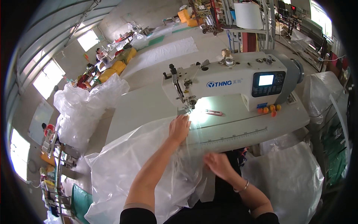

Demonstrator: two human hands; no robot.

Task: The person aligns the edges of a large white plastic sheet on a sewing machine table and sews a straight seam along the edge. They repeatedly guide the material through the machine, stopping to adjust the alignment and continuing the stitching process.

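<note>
Lying lengthwise toward needle: clear plastic sheet

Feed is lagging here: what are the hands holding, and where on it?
Clear plastic sheet: left hand presses it flat beside the needle; right hand pinches its edge at the table front.
</note>
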